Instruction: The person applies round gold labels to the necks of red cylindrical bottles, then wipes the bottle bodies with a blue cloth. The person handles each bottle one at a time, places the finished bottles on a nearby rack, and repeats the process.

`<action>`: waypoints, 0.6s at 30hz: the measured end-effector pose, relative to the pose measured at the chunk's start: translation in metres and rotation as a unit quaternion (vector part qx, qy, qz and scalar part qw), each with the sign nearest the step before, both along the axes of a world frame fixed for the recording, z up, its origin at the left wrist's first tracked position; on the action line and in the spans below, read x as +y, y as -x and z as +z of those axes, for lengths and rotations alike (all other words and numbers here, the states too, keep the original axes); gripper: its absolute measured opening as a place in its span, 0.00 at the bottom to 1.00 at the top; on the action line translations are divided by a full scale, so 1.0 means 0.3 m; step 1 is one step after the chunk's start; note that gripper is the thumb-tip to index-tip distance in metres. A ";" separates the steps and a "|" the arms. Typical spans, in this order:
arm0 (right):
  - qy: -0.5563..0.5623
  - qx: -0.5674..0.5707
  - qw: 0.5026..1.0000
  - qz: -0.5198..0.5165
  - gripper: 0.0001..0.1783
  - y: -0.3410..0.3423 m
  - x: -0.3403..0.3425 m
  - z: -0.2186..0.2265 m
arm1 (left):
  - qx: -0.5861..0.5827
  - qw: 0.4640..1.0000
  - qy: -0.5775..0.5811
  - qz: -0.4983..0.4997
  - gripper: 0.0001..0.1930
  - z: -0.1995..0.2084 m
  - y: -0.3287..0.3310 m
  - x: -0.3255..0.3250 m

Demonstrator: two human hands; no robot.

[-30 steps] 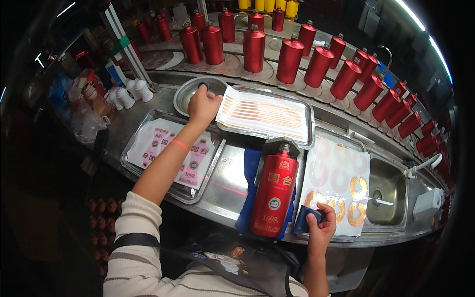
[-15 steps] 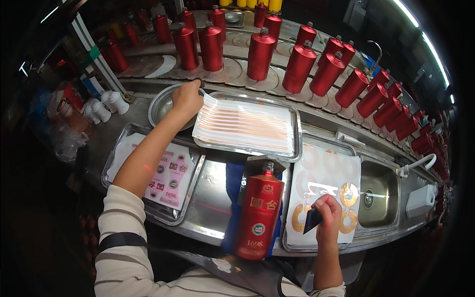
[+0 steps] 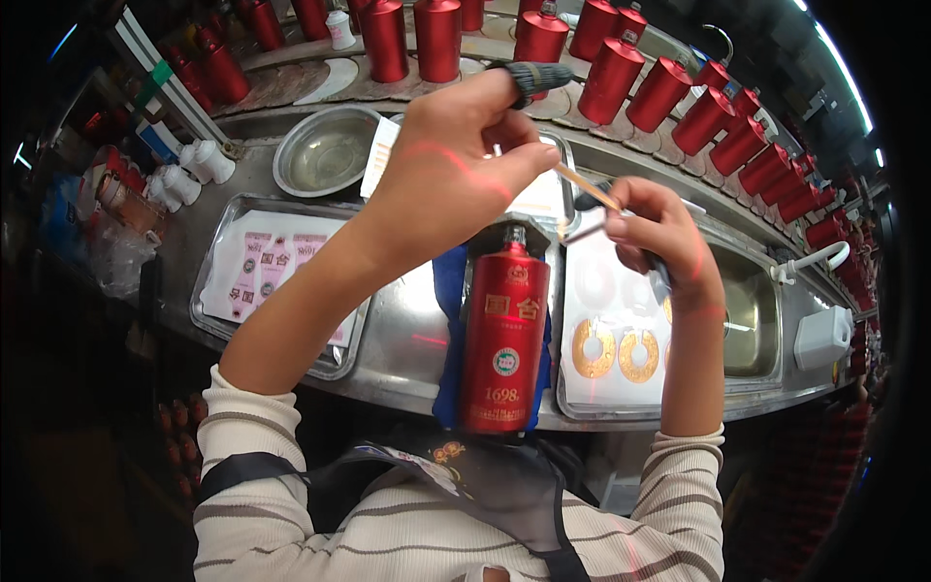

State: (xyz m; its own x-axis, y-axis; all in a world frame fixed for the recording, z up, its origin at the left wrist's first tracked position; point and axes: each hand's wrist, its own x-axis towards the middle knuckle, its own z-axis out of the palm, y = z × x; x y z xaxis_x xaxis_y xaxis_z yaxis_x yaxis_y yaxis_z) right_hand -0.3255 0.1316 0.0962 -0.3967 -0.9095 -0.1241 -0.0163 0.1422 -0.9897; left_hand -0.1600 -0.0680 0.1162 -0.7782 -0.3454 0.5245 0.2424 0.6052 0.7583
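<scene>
A thin gold strip [image 3: 586, 187] stretches between my two hands above the work surface. My left hand [image 3: 451, 165] pinches one end between thumb and fingers, a black finger cot on its raised index finger. The fingers of my right hand [image 3: 669, 231] are closed at the other end; a dark flat piece shows under its palm, partly hidden. Below them a red bottle [image 3: 504, 335] with gold lettering and a round green-and-white emblem rests neck away from me over a blue cloth [image 3: 447, 339]. The white sheet of gold strips [image 3: 378, 160] lies mostly behind my left hand.
At left are a tray of pink decals [image 3: 267, 267] and a metal bowl of liquid [image 3: 325, 150]. Gold ring-shaped decals [image 3: 593, 349] lie on a tray at right, beside a sink [image 3: 754, 330] with a white faucet [image 3: 819, 257]. Red bottles [image 3: 611, 82] line the conveyor behind.
My left hand has left the strip sheet and come right, toward me, with a gold strip. My right hand has risen from the ring decals to meet it. The view has tilted downward.
</scene>
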 end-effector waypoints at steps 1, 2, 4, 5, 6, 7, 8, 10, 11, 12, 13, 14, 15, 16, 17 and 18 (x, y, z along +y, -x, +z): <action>0.008 -0.047 0.999 -0.006 0.13 -0.024 0.067 0.001 | 0.003 0.997 -0.081 -0.019 0.20 -0.025 -0.037 0.025; 0.006 -0.054 0.998 -0.022 0.13 -0.061 0.131 0.009 | 0.007 0.994 -0.105 -0.028 0.23 -0.051 -0.081 0.053; -0.014 0.012 0.997 -0.074 0.14 -0.149 0.190 0.000 | 0.015 0.982 -0.185 -0.021 0.20 -0.100 -0.160 0.118; -0.039 0.025 0.995 -0.083 0.14 -0.213 0.228 -0.003 | 0.014 0.980 -0.197 -0.020 0.19 -0.138 -0.229 0.158; -0.044 0.039 0.994 -0.094 0.13 -0.270 0.253 -0.021 | 0.004 0.980 -0.199 -0.009 0.18 -0.187 -0.285 0.195; -0.050 0.044 0.992 -0.104 0.12 -0.321 0.277 -0.050 | -0.007 0.980 -0.201 0.002 0.18 -0.234 -0.344 0.231; -0.056 0.051 0.991 -0.115 0.11 -0.375 0.305 -0.068 | -0.010 0.972 -0.234 0.016 0.18 -0.277 -0.400 0.267; -0.080 0.019 0.989 -0.123 0.08 -0.443 0.341 -0.129 | -0.060 0.949 -0.305 0.053 0.17 -0.342 -0.501 0.331; -0.080 0.020 0.989 -0.120 0.07 -0.474 0.350 -0.168 | -0.055 0.937 -0.341 0.058 0.18 -0.367 -0.532 0.356; -0.101 0.007 0.987 -0.125 0.07 -0.503 0.355 -0.191 | -0.051 0.923 -0.377 0.064 0.19 -0.391 -0.560 0.379; -0.108 -0.007 0.986 -0.127 0.07 -0.519 0.370 -0.240 | -0.046 0.907 -0.413 0.070 0.20 -0.416 -0.585 0.397; -0.100 -0.036 0.985 -0.137 0.07 -0.533 0.368 -0.269 | -0.034 0.911 -0.407 0.064 0.24 -0.440 -0.599 0.403; -0.092 -0.064 0.983 -0.147 0.07 -0.549 0.363 -0.285 | -0.032 0.912 -0.403 0.069 0.26 -0.451 -0.608 0.408; -0.103 -0.070 0.981 -0.146 0.06 -0.561 0.360 -0.275 | -0.031 0.913 -0.400 0.073 0.27 -0.461 -0.612 0.412; -0.090 -0.074 0.981 -0.157 0.06 -0.568 0.355 -0.282 | -0.026 0.916 -0.394 0.076 0.28 -0.465 -0.608 0.410; -0.078 -0.079 0.980 -0.167 0.06 -0.573 0.349 -0.296 | -0.013 0.915 -0.399 0.065 0.28 -0.468 -0.602 0.407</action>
State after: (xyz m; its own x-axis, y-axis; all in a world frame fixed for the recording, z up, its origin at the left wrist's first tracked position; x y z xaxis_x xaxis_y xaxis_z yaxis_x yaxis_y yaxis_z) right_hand -0.1535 0.2364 0.0073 -0.6340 -0.6971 -0.3348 0.2081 0.2632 -0.9420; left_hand 0.0206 0.0541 -0.0242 -0.7113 -0.7013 0.0475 0.1837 -0.1203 0.9756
